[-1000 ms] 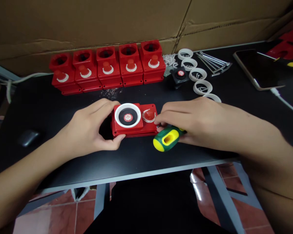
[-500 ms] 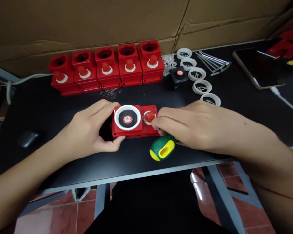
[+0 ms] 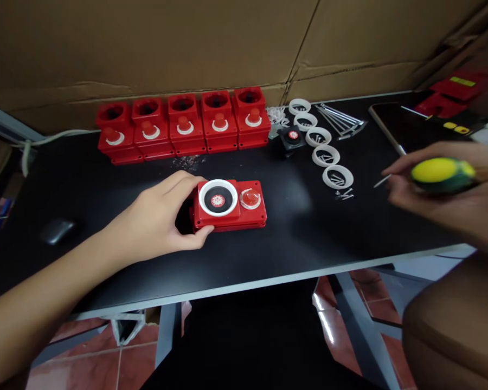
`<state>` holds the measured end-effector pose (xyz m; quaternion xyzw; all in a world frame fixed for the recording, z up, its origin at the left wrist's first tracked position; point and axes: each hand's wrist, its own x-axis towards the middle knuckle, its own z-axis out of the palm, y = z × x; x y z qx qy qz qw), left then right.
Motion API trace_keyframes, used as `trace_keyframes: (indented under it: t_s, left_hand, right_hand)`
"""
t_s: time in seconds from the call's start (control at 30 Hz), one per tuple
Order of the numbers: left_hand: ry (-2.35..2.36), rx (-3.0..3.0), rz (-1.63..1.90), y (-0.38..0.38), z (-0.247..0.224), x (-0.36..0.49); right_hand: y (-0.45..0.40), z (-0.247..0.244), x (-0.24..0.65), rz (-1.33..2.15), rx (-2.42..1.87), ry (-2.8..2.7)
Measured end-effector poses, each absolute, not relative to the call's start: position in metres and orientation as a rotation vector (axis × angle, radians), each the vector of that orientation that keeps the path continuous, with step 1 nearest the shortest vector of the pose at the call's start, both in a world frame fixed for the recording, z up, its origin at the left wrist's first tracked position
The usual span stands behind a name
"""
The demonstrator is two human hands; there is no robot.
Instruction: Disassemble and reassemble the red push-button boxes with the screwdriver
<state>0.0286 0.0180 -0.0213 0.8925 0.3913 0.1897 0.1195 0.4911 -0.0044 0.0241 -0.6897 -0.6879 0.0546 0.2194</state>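
Observation:
A red alarm-like box (image 3: 252, 218) lies on the black table in front of me. It carries a white-ringed black disc (image 3: 218, 199) and a small red dome light (image 3: 251, 198). My left hand (image 3: 165, 216) grips the box's left end, thumb at the near edge and fingers at the far edge. Off to the right, my right hand (image 3: 439, 189) is closed around a screwdriver (image 3: 443, 173) with a green and yellow handle. Its thin metal shaft points left, well apart from the box.
Several similar red housings (image 3: 187, 135) stand in a row at the back. White rings (image 3: 337, 176) holding screws run down the right, with loose screws (image 3: 344, 194) beside the nearest. Also there are a black square part (image 3: 291, 138), long bolts (image 3: 341, 120), a phone (image 3: 384, 127) and a mouse (image 3: 58, 231).
My right hand has moved away from the box to the right, carrying the screwdriver. The dome-light end is now uncovered. My left hand keeps its grip on the box.

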Motion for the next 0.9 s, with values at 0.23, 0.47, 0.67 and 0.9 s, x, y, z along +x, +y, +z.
trace_keyframes:
  t_s: [0.23,0.47,0.67,0.9]
  left_hand:
    - [1.155,2.559,0.594,0.020,-0.019,0.027]
    - [1.114,2.594,0.632,0.024,-0.021,0.025]
    - [1.136,2.571,0.674,0.026,-0.024,0.026]
    - [1.137,2.739,0.894,0.022,-0.023,0.022]
  right_hand:
    - [-0.025,-0.029,0.502,0.390,-2.048,-1.761]
    - [-0.028,-0.049,0.502,0.254,-1.895,-1.891]
    - [-0.038,-0.064,0.493,0.051,-1.866,-1.771]
    - [-0.031,-0.046,0.501,0.246,-1.983,-1.782]
